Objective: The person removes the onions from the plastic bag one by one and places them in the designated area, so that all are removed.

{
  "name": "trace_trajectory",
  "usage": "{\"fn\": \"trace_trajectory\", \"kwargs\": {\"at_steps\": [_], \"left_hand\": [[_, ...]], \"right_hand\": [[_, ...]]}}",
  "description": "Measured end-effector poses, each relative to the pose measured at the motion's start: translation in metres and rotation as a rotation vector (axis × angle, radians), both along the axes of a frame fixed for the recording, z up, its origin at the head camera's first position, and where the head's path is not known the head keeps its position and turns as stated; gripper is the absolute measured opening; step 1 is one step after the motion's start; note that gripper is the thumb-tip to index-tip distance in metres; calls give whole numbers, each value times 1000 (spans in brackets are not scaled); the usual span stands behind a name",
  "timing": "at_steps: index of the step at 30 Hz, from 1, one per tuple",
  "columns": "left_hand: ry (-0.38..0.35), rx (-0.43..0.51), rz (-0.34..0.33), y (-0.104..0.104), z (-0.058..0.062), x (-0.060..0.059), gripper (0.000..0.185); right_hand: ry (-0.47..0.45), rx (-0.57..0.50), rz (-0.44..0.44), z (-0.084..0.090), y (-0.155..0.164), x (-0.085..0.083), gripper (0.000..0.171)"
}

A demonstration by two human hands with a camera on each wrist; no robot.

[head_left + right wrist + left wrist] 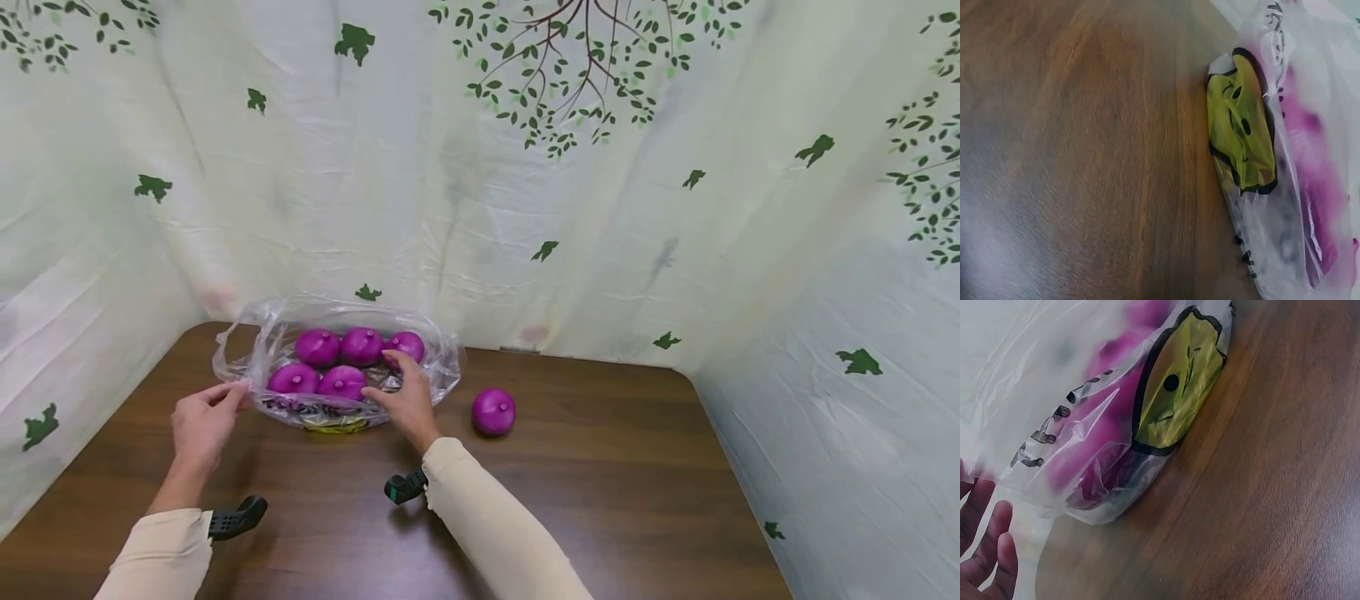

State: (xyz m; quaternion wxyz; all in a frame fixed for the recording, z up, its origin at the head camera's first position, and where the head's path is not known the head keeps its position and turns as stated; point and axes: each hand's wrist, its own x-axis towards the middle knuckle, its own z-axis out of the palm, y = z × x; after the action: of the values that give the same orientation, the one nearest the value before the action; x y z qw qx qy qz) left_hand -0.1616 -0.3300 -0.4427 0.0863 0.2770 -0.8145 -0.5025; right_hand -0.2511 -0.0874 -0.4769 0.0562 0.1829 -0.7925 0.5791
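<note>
Transparent plastic bag [450, 364], left of frame centre, runs lengthwise left to right. Your left hand [206, 423] pinches its left edge; your right hand [410, 404], fingers spread, hangs over its right half. Five purple balls [318, 347] sit inside; a loose purple ball [493, 412] lies rightward on the brown wooden bench [637, 492], nearer your right hand.

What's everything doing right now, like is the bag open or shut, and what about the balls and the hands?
Plastic bag: open at the top, lying on the table
Five purple balls: inside the bag
Loose purple ball: outside, on the table
Left hand: pinching the bag's edge
Right hand: over the bag's opening, thumb and fingers apart
</note>
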Motion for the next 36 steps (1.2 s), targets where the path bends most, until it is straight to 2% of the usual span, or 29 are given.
{"fn": "trace_trajectory", "kwargs": {"at_steps": [7,14,23,28,36], "left_hand": [[-6,-34,-16,1,-1,2,61],[28,-86,11,2,0,4,56],[25,-75,-4,2,-1,6,55],[16,-73,-7,2,-2,6,57],[11,-69,-9,2,-2,2,58]], "right_hand": [[-23,101,41,-2,-8,-5,66],[-40,128,70,-7,-16,-9,74],[-41,278,77,-6,-27,-8,82],[-10,348,66,-8,-32,-8,81],[12,398,22,-7,-43,-5,73]]}}
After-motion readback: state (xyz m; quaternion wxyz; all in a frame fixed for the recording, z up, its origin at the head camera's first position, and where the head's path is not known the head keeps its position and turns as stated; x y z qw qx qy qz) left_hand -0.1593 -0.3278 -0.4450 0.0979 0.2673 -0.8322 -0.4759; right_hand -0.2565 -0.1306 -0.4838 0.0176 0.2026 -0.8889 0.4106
